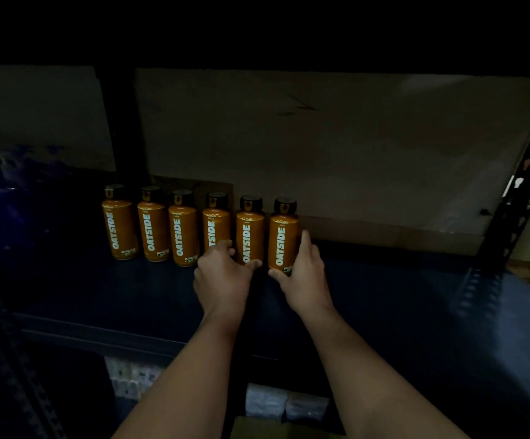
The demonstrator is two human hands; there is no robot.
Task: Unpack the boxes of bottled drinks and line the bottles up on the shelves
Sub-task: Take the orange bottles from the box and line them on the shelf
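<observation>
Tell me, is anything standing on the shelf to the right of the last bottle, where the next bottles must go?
Nothing visible does. Right of the last bottle, which the right hand holds, the dark shelf looks bare up to the rack post.

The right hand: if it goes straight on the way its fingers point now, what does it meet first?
The right hand already grips the rightmost bottle. Its fingers point up past the bottle's right side, so probably next comes the cardboard at the back of the shelf, though depth is unclear.
</observation>
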